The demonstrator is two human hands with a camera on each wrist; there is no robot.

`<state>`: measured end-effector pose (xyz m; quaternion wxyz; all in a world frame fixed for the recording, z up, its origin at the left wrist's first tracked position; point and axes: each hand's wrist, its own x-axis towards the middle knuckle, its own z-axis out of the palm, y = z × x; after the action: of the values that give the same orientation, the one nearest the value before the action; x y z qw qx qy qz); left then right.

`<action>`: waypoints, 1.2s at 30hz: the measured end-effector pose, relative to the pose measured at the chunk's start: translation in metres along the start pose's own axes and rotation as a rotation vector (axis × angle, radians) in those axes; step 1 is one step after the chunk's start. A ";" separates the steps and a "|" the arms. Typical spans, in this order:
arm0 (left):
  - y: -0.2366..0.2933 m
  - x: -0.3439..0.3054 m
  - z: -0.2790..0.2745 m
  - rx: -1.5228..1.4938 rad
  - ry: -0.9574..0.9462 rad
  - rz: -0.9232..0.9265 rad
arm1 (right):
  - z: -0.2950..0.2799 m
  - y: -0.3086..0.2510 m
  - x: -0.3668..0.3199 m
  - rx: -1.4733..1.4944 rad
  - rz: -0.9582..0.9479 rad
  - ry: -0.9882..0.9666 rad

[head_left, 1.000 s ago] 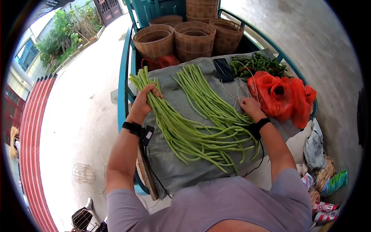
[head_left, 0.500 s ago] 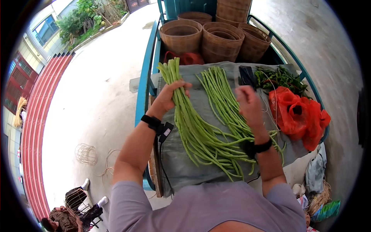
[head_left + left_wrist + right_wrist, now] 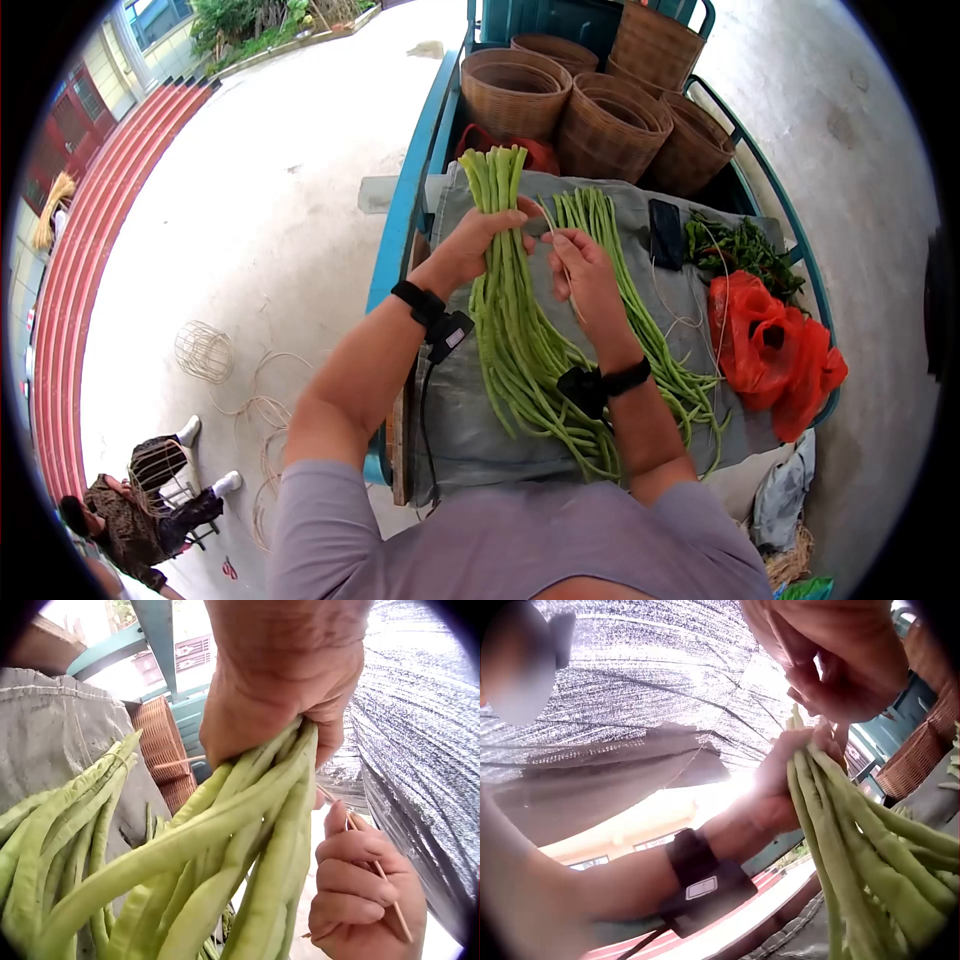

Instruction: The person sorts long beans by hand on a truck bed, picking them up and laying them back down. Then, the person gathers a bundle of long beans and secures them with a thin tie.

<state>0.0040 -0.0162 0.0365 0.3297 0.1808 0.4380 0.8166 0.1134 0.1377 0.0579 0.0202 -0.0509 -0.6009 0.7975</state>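
My left hand [image 3: 478, 243] grips a thick bundle of long green beans [image 3: 510, 290] near its upper end, and the beans hang down over the grey sheet. Just right of the bundle, my right hand [image 3: 587, 280] pinches a thin tan strand [image 3: 574, 298]. The left wrist view shows that strand [image 3: 379, 871] crossing the curled fingers of my right hand [image 3: 367, 892]. A second pile of long beans [image 3: 632, 290] lies on the sheet to the right.
Wicker baskets [image 3: 515, 95] stand at the back of the blue cart [image 3: 405, 230]. A dark phone [image 3: 666, 234], green peppers [image 3: 745, 255] and red plastic bags [image 3: 765, 345] lie on the right of the grey sheet [image 3: 455, 440]. A person [image 3: 130, 520] sits at lower left.
My right hand has come from beside the red bags, up and across to the bundle, and now holds the strand there. The left hand keeps its grip on the beans, now more upright.
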 end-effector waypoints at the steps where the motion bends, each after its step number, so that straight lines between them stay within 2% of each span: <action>1: -0.001 0.000 0.002 -0.008 0.011 0.005 | -0.003 0.001 0.001 -0.002 0.021 -0.018; 6: -0.001 0.000 0.005 0.041 0.028 -0.001 | -0.012 0.005 0.008 0.151 0.145 0.021; 8: -0.001 0.000 0.007 0.139 0.037 0.005 | -0.011 0.000 0.009 0.200 0.141 0.057; 11: 0.006 -0.005 0.014 0.383 0.054 -0.042 | -0.008 -0.009 0.010 0.246 0.139 -0.020; 15: -0.001 0.000 0.016 0.596 0.073 0.008 | 0.010 -0.019 0.012 -0.097 -0.049 -0.074; 18: -0.011 0.006 0.007 0.794 0.045 0.216 | 0.031 -0.024 0.012 -0.468 -0.151 -0.123; 20: -0.031 0.017 -0.006 0.641 -0.080 0.390 | 0.042 -0.026 0.012 -0.715 -0.242 -0.120; 21: -0.027 0.015 0.000 0.563 -0.141 0.478 | 0.043 -0.030 0.011 -0.683 -0.300 -0.132; 23: -0.018 0.009 0.009 0.537 -0.064 0.294 | 0.046 -0.035 0.011 -0.617 -0.416 -0.161; 25: -0.001 -0.004 0.022 0.506 -0.054 0.149 | 0.032 -0.044 0.013 -0.329 -0.569 0.031; 28: 0.008 -0.014 0.031 0.437 -0.132 -0.006 | -0.014 -0.045 0.040 -0.250 -0.414 0.273; 31: 0.011 -0.016 0.037 0.334 -0.203 -0.091 | -0.036 -0.030 0.075 0.173 -0.242 -0.053; 32: 0.012 -0.018 0.038 0.296 -0.233 -0.098 | -0.047 -0.023 0.087 0.195 -0.220 -0.205; 36: 0.009 -0.013 0.031 0.167 -0.364 -0.151 | -0.020 -0.041 0.091 0.144 -0.075 -0.442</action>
<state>0.0285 -0.0104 0.0609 0.4475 0.3188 0.4496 0.7043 0.0240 0.1769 0.0868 -0.0787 0.1487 -0.5338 0.8287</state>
